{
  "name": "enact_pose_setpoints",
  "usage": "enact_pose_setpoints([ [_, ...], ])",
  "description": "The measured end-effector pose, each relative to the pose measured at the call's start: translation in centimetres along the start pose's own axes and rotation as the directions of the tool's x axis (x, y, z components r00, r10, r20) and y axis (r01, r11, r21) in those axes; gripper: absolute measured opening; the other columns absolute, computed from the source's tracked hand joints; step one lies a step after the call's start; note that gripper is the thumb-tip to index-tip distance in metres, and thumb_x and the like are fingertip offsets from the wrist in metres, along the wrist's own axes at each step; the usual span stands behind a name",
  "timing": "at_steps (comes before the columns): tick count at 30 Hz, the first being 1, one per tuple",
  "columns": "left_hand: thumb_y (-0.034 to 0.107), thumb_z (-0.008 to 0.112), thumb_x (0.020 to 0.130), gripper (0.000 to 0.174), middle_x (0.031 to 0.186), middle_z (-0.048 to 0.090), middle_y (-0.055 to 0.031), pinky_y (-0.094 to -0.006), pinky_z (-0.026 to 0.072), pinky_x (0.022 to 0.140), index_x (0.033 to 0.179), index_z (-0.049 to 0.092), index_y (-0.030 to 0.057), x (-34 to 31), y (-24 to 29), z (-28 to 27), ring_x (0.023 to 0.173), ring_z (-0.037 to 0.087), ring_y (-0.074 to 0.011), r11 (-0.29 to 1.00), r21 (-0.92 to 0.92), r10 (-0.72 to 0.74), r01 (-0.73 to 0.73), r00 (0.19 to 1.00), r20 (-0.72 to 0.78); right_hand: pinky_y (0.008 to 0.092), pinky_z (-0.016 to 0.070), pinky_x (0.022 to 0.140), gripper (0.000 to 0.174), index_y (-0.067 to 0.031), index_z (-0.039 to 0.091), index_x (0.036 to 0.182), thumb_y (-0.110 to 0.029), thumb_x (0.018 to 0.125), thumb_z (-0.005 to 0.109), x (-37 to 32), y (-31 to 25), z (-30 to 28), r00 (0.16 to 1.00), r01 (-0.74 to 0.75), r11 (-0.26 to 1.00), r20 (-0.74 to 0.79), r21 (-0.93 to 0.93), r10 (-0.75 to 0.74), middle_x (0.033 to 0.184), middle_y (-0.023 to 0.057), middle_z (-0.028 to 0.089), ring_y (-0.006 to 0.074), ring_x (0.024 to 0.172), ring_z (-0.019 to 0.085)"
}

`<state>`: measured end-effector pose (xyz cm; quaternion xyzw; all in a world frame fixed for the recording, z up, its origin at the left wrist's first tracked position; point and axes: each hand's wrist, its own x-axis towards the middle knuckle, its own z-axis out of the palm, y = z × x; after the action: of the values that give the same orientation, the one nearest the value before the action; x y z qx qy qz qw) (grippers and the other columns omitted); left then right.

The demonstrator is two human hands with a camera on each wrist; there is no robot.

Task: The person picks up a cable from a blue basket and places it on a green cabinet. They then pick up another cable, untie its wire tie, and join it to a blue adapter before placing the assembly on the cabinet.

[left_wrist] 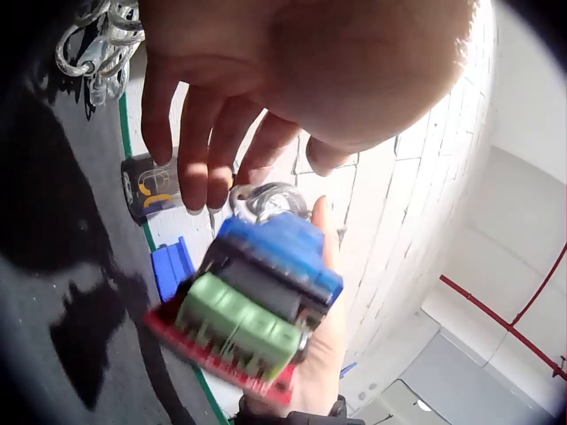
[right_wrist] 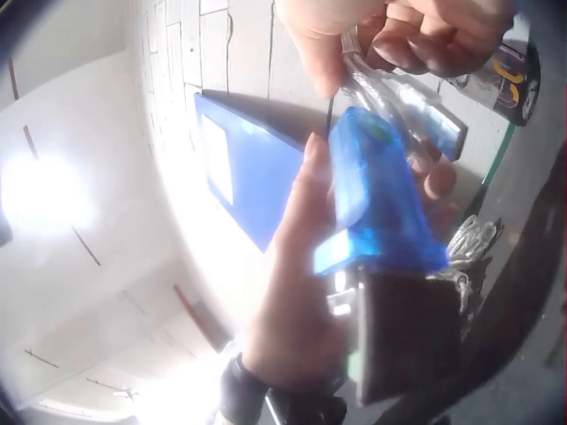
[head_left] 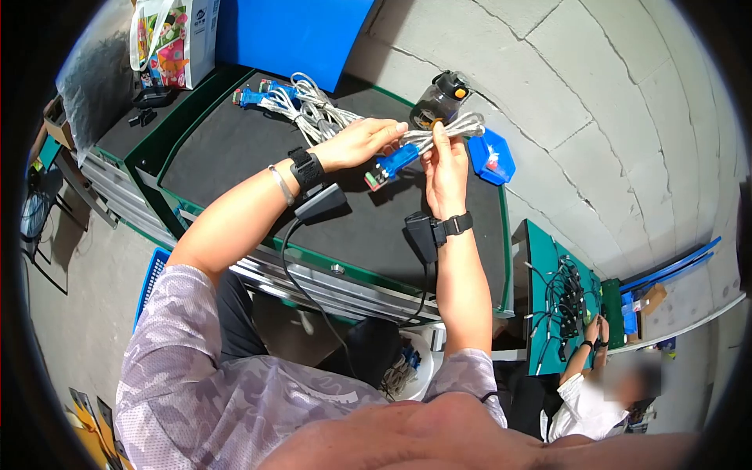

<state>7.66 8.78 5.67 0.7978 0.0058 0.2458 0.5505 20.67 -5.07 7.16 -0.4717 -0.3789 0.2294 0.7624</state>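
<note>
A coiled clear-grey cable (head_left: 464,125) has a blue connector (head_left: 397,161) with a green terminal block (left_wrist: 237,320) on a red board. My right hand (head_left: 446,176) pinches the coil between thumb and fingers, also visible in the right wrist view, where the hand (right_wrist: 407,31) is at the top. On the other side, my left hand (head_left: 356,145) has its fingers extended beside the connector and cable. The left wrist view shows that hand (left_wrist: 292,75) with loosely spread fingers above the connector (left_wrist: 275,252); whether they touch the cable, I cannot tell.
More coiled cables with blue connectors (head_left: 301,110) lie on the dark mat (head_left: 368,235). A bottle (head_left: 439,102) and a blue bin (head_left: 492,159) stand by the wall. A bag (head_left: 174,47) is at the back left. At right, another person (head_left: 591,407) sits near a teal table (head_left: 540,274) with black cables.
</note>
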Motion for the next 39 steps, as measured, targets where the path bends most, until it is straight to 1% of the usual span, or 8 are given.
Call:
enact_pose_setpoints([
  [9, 0.043, 0.042, 0.103, 0.048, 0.092, 0.062, -0.0045, -0.0287, 0.0501, 0.082, 0.100, 0.062, -0.0009, 0.0, 0.2, -0.2, 0.083, 0.059, -0.0131, 0.972, -0.225, 0.067, -0.065, 0.998, 0.004, 0.0239, 0.0425, 0.066, 0.025, -0.0083, 0.059, 0.105, -0.032, 0.100, 0.053, 0.6, 0.4, -1.4, 0.992, -0.128, 0.955, 0.047, 0.268, 0.120, 0.092, 0.0018, 0.063, 0.0096, 0.079, 0.055],
  [12, 0.042, 0.042, 0.104, 0.048, 0.088, 0.061, -0.0034, -0.0273, 0.0492, 0.079, 0.098, 0.063, -0.0005, -0.2, 0.7, -0.1, 0.080, 0.058, -0.0116, 0.971, -0.235, 0.035, -0.043, 0.999, -0.037, 0.0235, 0.0440, 0.067, 0.025, -0.0081, 0.059, 0.106, -0.032, 0.100, 0.053, 0.6, 0.1, -1.3, 0.989, -0.138, 0.940, 0.084, 0.311, 0.118, 0.092, 0.0015, 0.063, 0.0099, 0.079, 0.057],
  [14, 0.041, 0.041, 0.104, 0.047, 0.083, 0.061, -0.0026, -0.0264, 0.0480, 0.075, 0.096, 0.065, 0.0004, -0.7, 1.8, -0.2, 0.079, 0.057, -0.0103, 0.990, -0.080, -0.121, 0.118, 0.992, -0.024, 0.0248, 0.0468, 0.070, 0.025, -0.0080, 0.060, 0.106, -0.031, 0.100, 0.054, 0.6, -0.3, -0.9, 0.983, -0.154, 0.907, 0.156, 0.392, 0.100, 0.093, 0.0017, 0.064, 0.0106, 0.082, 0.060],
  [18, 0.033, 0.050, 0.102, 0.037, 0.081, 0.063, -0.0025, -0.0271, 0.0479, 0.071, 0.094, 0.064, -0.0004, 0.0, 0.5, 0.0, 0.077, 0.057, -0.0094, 0.997, -0.066, 0.033, -0.033, 0.999, 0.003, 0.0268, 0.0485, 0.075, 0.025, -0.0077, 0.059, 0.105, -0.032, 0.099, 0.054, 0.3, -0.6, -0.4, 0.980, -0.160, 0.933, 0.164, 0.323, 0.111, 0.093, 0.0015, 0.063, 0.0116, 0.086, 0.061],
  [28, 0.030, 0.057, 0.098, 0.028, 0.078, 0.057, 0.0010, -0.0258, 0.0423, 0.067, 0.101, 0.061, 0.0020, 0.2, 0.3, -0.1, 0.072, 0.050, -0.0085, 0.984, -0.170, -0.055, 0.054, 0.999, 0.000, 0.0260, 0.0487, 0.077, 0.035, -0.0054, 0.058, 0.115, -0.036, 0.097, 0.058, 0.9, 0.2, -1.6, 0.968, -0.181, 0.932, 0.227, 0.314, 0.111, 0.099, 0.0016, 0.061, 0.0115, 0.086, 0.057],
  [31, 0.023, 0.067, 0.087, 0.027, 0.086, 0.067, -0.0120, -0.0363, 0.0486, 0.070, 0.102, 0.061, 0.0004, -0.5, 1.8, -0.5, 0.080, 0.065, -0.0251, 0.975, 0.193, 0.152, -0.111, 0.964, -0.217, 0.0233, 0.0487, 0.070, 0.041, -0.0026, 0.056, 0.116, -0.039, 0.097, 0.057, 0.7, -0.2, -0.9, 0.957, -0.285, 0.918, 0.134, 0.276, 0.257, 0.100, 0.0029, 0.061, 0.0111, 0.083, 0.056],
  [34, 0.022, 0.069, 0.085, 0.029, 0.088, 0.067, -0.0148, -0.0369, 0.0494, 0.072, 0.102, 0.061, 0.0000, -0.4, 1.2, -0.3, 0.081, 0.065, -0.0277, 0.920, 0.327, 0.295, -0.218, 0.932, -0.209, 0.0246, 0.0470, 0.069, 0.045, 0.0006, 0.053, 0.118, -0.038, 0.097, 0.058, 0.8, 0.2, -1.2, 0.935, -0.348, 0.903, 0.163, 0.253, 0.315, 0.100, 0.0058, 0.059, 0.0122, 0.081, 0.057],
  [39, 0.022, 0.071, 0.087, 0.027, 0.086, 0.069, -0.0074, -0.0303, 0.0490, 0.070, 0.103, 0.065, 0.0011, -0.3, 1.3, -0.3, 0.076, 0.062, -0.0132, 0.968, 0.188, 0.215, -0.168, 0.941, -0.263, 0.0231, 0.0460, 0.062, 0.018, -0.0056, 0.059, 0.098, -0.024, 0.098, 0.059, 0.8, -0.3, -1.1, 0.964, -0.250, 0.956, 0.136, 0.151, 0.230, 0.080, 0.0017, 0.062, 0.0100, 0.067, 0.056],
])
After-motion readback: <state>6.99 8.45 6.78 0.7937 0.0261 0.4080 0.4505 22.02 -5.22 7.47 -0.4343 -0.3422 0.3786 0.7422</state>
